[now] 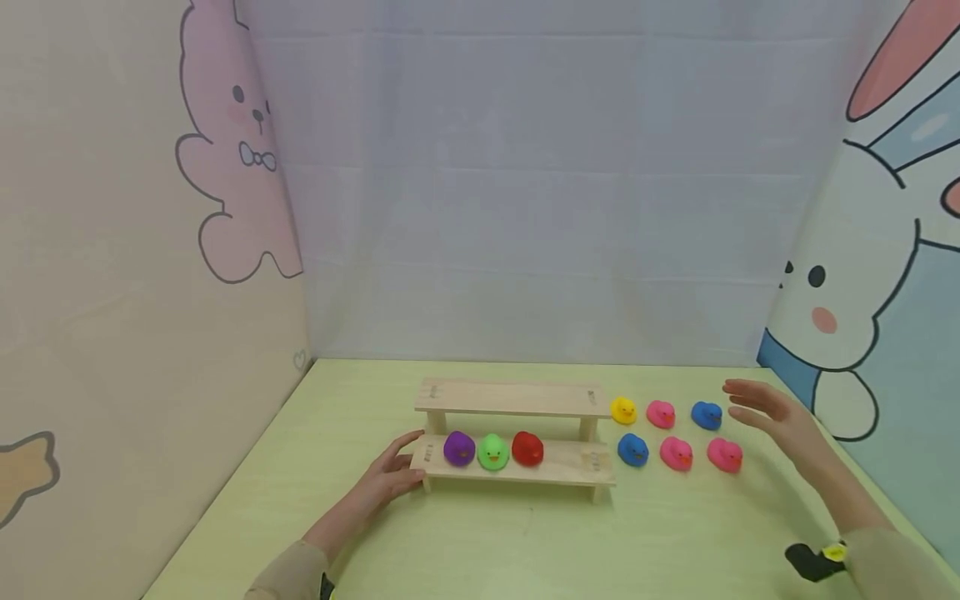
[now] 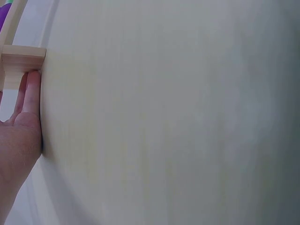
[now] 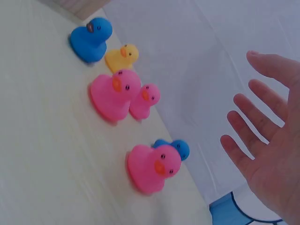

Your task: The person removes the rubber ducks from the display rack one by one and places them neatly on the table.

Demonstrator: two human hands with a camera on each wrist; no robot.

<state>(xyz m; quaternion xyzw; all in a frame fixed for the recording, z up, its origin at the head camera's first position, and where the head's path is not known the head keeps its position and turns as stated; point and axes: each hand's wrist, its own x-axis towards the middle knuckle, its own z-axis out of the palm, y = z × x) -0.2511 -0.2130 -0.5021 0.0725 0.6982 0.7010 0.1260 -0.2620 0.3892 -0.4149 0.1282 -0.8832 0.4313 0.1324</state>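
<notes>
A two-step wooden rack (image 1: 513,398) stands on the table. On its lower step sit a purple duck (image 1: 459,449), a green duck (image 1: 492,452) and a red duck (image 1: 528,449). My left hand (image 1: 387,473) holds the left end of that step, thumb at the front and fingers toward the back. In the left wrist view, the fingers meet a wooden block (image 2: 23,57) of the rack. Over the table's right side, my right hand (image 1: 776,419) is raised with its fingers spread and nothing in it. Nearest to it are a blue duck (image 1: 707,415) and a pink duck (image 1: 725,455).
Right of the rack are more rubber ducks: a yellow one (image 1: 623,410), a blue one (image 1: 633,450) and two pink ones, one at the back (image 1: 661,414) and one in front (image 1: 677,454). A pale curtain (image 1: 525,200) hangs behind the table (image 1: 525,542). Printed walls flank it.
</notes>
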